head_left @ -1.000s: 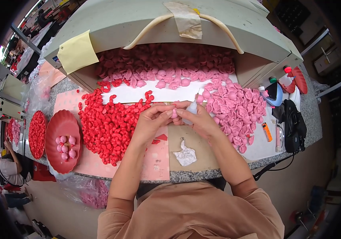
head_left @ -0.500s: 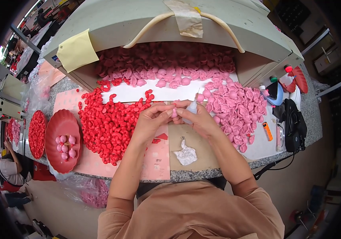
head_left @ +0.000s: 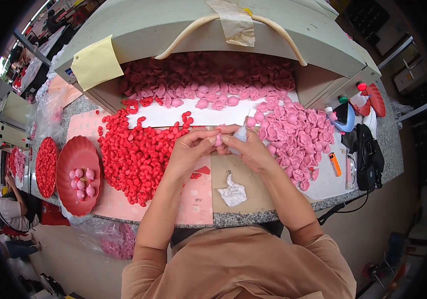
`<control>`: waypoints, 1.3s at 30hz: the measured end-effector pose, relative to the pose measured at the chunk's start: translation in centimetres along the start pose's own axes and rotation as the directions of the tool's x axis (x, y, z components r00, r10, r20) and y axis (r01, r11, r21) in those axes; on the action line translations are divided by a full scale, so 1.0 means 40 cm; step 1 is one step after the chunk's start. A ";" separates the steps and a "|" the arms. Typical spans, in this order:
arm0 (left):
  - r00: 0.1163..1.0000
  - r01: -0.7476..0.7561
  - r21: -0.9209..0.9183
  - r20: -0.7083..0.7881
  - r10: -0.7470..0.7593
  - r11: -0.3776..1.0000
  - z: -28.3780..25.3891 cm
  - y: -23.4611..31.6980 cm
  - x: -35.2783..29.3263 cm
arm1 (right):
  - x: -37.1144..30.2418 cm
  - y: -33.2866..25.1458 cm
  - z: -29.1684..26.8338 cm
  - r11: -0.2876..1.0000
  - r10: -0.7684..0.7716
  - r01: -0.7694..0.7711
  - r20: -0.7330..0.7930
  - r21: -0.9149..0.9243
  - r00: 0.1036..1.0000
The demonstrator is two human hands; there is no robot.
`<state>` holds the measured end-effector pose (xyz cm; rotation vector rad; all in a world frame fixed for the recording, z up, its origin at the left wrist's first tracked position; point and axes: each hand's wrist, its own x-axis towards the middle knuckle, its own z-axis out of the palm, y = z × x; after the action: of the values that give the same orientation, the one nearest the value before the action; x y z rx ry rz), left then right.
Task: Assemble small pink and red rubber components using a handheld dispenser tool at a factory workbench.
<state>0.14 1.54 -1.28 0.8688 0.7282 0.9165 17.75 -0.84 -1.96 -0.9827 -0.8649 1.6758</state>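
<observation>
On the speckled tabletop [head_left: 256, 219], a heap of red pieces [head_left: 136, 159] lay left of a heap of pink pieces [head_left: 300, 134]. Between them, the left hand [head_left: 187, 151] and right hand [head_left: 254, 153] met, the right one gripping a small translucent bottle [head_left: 241, 134], thin tip upward. Both hands were clamped on a little pink ball [head_left: 218, 141] between their fingers.
</observation>
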 end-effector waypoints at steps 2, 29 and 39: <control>1.000 0.007 0.001 0.000 -0.007 1.000 0.000 -0.003 0.001 | 0.001 0.002 -0.003 1.000 0.000 0.000 -0.002 0.002 1.000; 0.996 0.087 -0.048 -0.002 -0.087 0.995 0.007 -0.016 0.010 | -0.008 -0.016 0.011 0.992 0.075 -0.084 -0.095 -0.091 0.993; 0.999 0.045 -0.087 0.019 -0.043 0.995 -0.002 -0.018 0.008 | -0.001 -0.006 0.011 0.993 -0.035 0.032 -0.026 -0.112 0.999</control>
<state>0.47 1.61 -1.99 0.7802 0.6849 0.8939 17.47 -0.87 -1.56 -1.0596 -0.9602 1.5955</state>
